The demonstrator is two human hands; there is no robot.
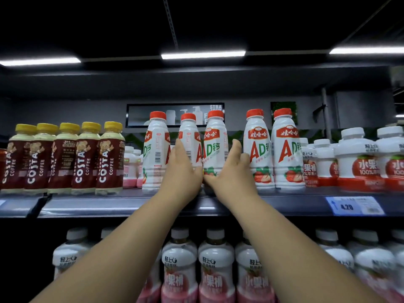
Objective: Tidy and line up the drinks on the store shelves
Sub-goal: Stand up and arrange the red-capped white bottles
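Reaching up to the upper shelf (240,206), I have both arms out. My left grip (183,171) wraps the second AD bottle (189,136) low down, fingers up its left flank and thumb across the front. My right grip (229,171) clamps the third AD bottle (216,147), thumb on the lower front, fingers curled round its right flank. My thumbs nearly meet. Both bottles stand upright and touch, the second a little further back.

The first AD bottle (155,149) stands just left, barcode facing out. The fourth (258,149) and fifth (286,149) touch each other, labels forward, with a gap between them and the third. All five are opaque white with red caps, so I cannot see their contents.

Five Costa bottles (84,158) with yellow caps line the left end, pale drink showing above their labels. White-capped strawberry bottles (358,162) stand at the right, above a blue price tag (354,206). Pink drinks (179,267) fill the shelf below.
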